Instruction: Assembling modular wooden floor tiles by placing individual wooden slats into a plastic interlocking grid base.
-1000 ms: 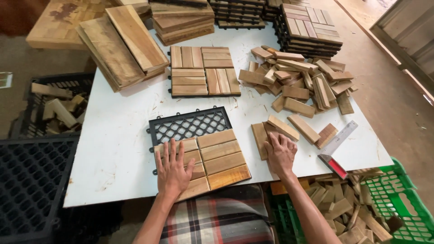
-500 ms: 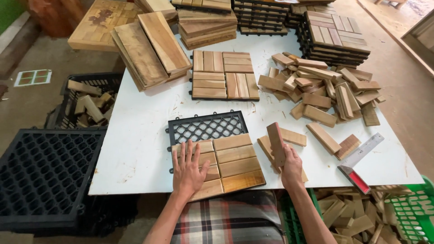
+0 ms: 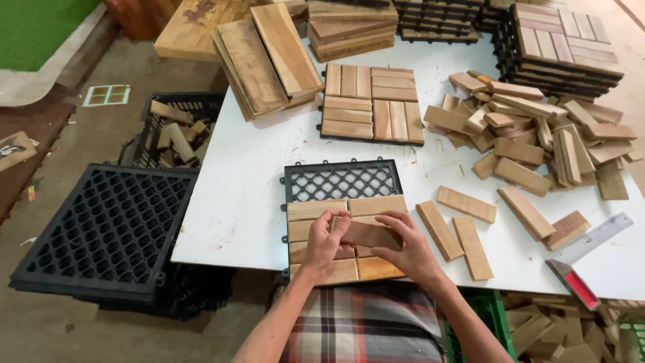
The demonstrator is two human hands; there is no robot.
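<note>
**Here, both hands share one slat above the half-filled tile**

Together your left hand (image 3: 327, 236) and right hand (image 3: 405, 247) hold a short wooden slat (image 3: 368, 234) flat, fingers closed on its two ends, so it stays level and lined up with the slats below. It sits just over the black plastic grid tile (image 3: 341, 180), whose near rows are already covered in wood while the far strip of mesh shows bare. The tile lies at the near edge of the white worktop (image 3: 235, 195), close to your body. Two loose slats (image 3: 457, 235) wait just right of your right hand; a heaped pile of slats (image 3: 537, 134) lies farther off, and a metal ruler (image 3: 594, 238) rests near the right edge.
</note>
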